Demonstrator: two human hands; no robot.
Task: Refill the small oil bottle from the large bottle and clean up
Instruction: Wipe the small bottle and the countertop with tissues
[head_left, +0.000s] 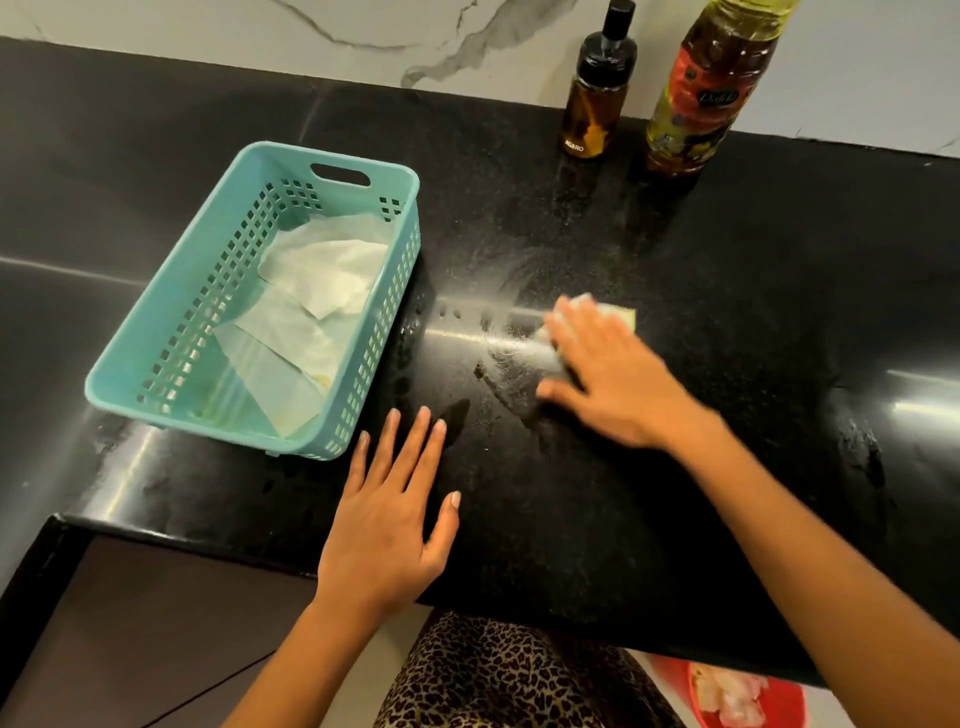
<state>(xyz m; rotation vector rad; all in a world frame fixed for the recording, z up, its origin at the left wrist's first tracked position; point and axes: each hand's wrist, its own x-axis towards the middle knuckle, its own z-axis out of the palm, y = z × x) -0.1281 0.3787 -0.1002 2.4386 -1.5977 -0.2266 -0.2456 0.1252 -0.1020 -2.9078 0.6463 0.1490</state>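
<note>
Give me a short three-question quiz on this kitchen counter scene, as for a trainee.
1. True or false: the small dark glass bottle with a black cap stands upright beside the large red-labelled plastic bottle.
2. What lies in the teal perforated plastic basket? A) white paper tissues B) a spoon C) lemons
3. Which hand presses the pale wad onto the black stone counter?
Key: 1 true; 2 A; 3 the right hand.
</note>
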